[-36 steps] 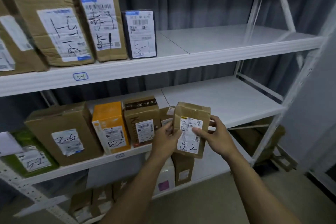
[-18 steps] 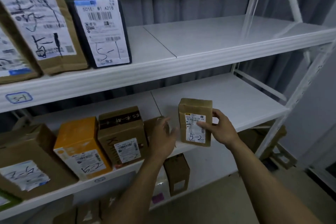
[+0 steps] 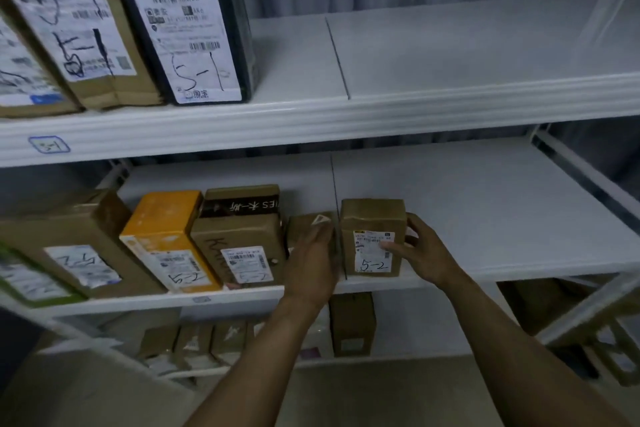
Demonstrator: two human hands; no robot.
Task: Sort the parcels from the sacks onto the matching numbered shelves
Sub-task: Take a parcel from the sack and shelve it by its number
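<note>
Parcel marked 5-2 stands upright on middle shelf, just right of neighbouring box, label outward, matching 5-2 marks alongside. Right hand grips its side and face, likely seating it; left hand, fingers flat, braces neighbouring box against tipping.

The black wrapped parcel at the front edge of the upper white shelf carries a white label printed "S01E M1 A21B", with "5-1" handwritten below. A blue-outlined tag on that shelf's front lip reads "5-1". At the front edge of the middle white shelf, the small brown cardboard parcel and the orange box each have "5-2" penned on their labels. Dark tape on the brown taped box shows "IES" beside Chinese characters; the finer print is blurred.
</note>
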